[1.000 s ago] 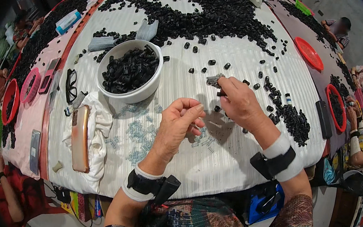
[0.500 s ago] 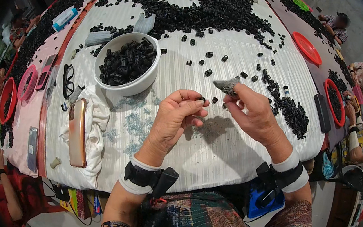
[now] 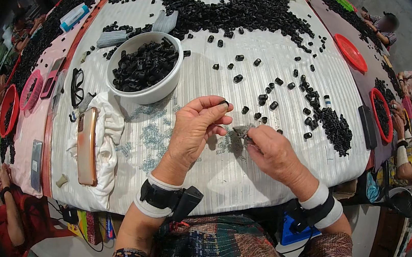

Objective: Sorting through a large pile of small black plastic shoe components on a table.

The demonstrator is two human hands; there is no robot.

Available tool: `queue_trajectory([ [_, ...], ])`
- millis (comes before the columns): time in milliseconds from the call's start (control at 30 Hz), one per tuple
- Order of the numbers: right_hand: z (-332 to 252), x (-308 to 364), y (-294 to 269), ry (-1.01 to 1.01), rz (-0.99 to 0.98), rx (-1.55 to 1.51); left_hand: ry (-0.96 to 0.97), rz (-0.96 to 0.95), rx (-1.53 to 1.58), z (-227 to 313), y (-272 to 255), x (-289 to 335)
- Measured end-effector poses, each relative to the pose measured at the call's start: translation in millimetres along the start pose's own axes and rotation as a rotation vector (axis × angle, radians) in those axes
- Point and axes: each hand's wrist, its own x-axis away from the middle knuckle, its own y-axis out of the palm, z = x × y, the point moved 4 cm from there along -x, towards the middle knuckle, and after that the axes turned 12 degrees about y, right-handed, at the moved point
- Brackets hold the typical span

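Note:
Between thumb and forefinger, my left hand (image 3: 197, 125) pinches a small black cylindrical part (image 3: 224, 103), mostly hidden by the fingertips. My right hand (image 3: 276, 153) grips a grey, pointed scrap of cloth (image 3: 241, 131), its tip toward my left hand but apart from it. Several loose black parts (image 3: 273, 105) lie beyond both hands. Farther right is a pile of thin black pieces (image 3: 336, 130). A white bowl (image 3: 169, 87) full of black parts (image 3: 141, 66) stands left of my left hand. Pale blue-grey bits (image 3: 152, 145) are scattered on the white striped cloth.
A large heap of black parts (image 3: 221, 4) covers the far side. At left lie a phone in a gold-edged case (image 3: 88, 150) on a white cloth (image 3: 110, 140), black glasses (image 3: 77, 87) and folded grey cloths (image 3: 111, 39). People sit along both sides, near red baskets (image 3: 381, 115).
My right hand has come down and nearer to me with the grey cloth, uncovering loose black parts behind it. My left hand stays nearly in place, still pinching the small black part.

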Motion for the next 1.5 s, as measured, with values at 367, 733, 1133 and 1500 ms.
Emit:
queue_trajectory([
  [367, 14.0, 1.1, -1.7, -0.042, 0.216, 0.160, 0.001, -0.030, -0.117, -1.8, 2.4, 1.7],
  [733, 16.7, -5.1, -12.1, 0.108, 0.138, -0.348, -0.062, -0.136, -0.164, -1.2, 8.0, 5.6],
  [1133, -26.5, -21.2, -18.4, -0.086, 0.170, -0.117, -0.142, -0.255, -0.192, -5.2, 15.4, 14.0],
  [1500, -8.1, -22.6, -13.6, 0.063, 0.152, -0.370, -0.201, -0.228, -0.138, -5.3, 15.0, 13.5],
])
